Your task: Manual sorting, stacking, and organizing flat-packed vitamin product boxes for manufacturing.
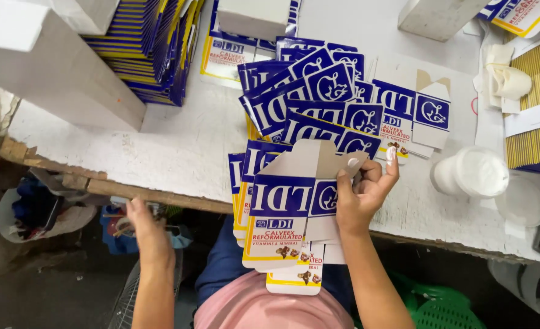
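Observation:
My right hand (362,194) grips a fanned bunch of flat, unfolded cartons (282,213), blue, white and yellow, at the near edge of the white table (178,152). The top carton's grey inner flap stands up by my thumb. More flat cartons (318,100) lie spread in a fan on the table just beyond my hand. My left hand (145,228) hangs below the table's edge at the left, fingers loosely apart, holding nothing that I can see. It points toward a cluttered spot under the table.
A tall stack of flat cartons (151,49) stands at the back left beside white boxes (44,61). A round white lidded tub (471,173) sits at the right, with bundled yellow-edged cartons (535,122) past it. A green basket (446,307) is below at the right.

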